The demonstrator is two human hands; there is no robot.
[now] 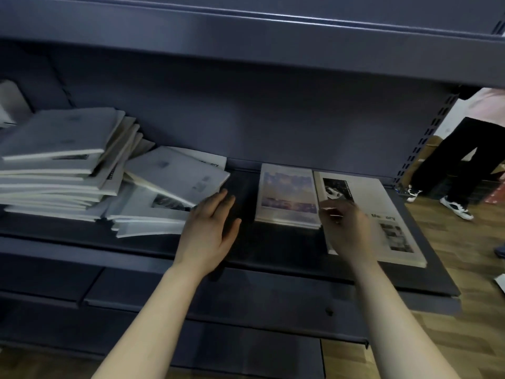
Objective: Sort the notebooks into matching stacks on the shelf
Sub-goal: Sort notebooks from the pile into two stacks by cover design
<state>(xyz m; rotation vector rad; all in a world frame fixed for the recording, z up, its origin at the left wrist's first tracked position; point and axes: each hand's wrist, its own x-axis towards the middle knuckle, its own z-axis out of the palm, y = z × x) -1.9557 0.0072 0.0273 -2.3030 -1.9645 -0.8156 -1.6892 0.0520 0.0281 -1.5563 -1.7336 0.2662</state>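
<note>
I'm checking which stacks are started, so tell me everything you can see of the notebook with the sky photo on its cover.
The sky-photo notebook lies flat, cover up, on the dark shelf, topping a small stack. A cream border frames a photo of purple and orange clouds. Its right edge runs alongside the larger Memory notebook. The right hand is by its front right corner; contact is unclear. The left hand is apart from it.
</note>
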